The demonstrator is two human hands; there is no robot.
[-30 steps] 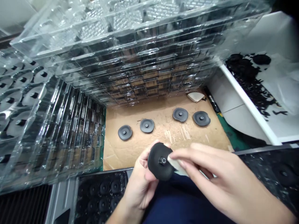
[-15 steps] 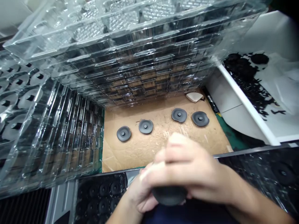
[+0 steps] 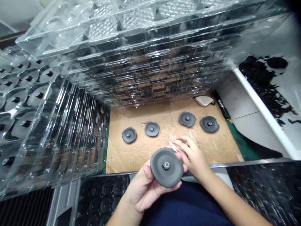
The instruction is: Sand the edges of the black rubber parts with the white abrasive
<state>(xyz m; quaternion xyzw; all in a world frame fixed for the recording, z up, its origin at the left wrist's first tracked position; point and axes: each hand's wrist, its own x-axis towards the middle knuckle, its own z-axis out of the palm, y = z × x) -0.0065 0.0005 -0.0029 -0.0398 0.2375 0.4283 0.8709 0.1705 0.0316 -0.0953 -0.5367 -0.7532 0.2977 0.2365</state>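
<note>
**A limp rubber disc, held by rim and back**

We saw the left hand (image 3: 143, 185) with its grip closed on a dark grey round rubber disc (image 3: 166, 168), held face-up just in front of the near edge of the brown cardboard sheet (image 3: 141, 150). The thumb lay by the rim and the fingers spread behind. The right hand (image 3: 191, 155) met the disc's far right edge above that same near edge. Something small and pale showed at its fingertips, and we could not tell whether its grip pinched it or lay loose.

We judged the disc light and pliant. Its skin was matt, with a raised bead round the rim, and it dished gently toward a small metal hex nut (image 3: 166, 165) at the centre. The nut looked like the only stiff part. The rubber seemed grippy rather than slick, so we reckoned a flat hold under the back or a pinch at the rim would suit it.

Four smaller-looking grey discs (image 3: 151, 129) lay apart in a loose row across the middle of the cardboard. Stacked clear moulded plastic trays (image 3: 141, 62), glossy and ribbed, walled in its far and left sides. A white bin of black rubber scraps (image 3: 263, 106) stood to its right.
</note>
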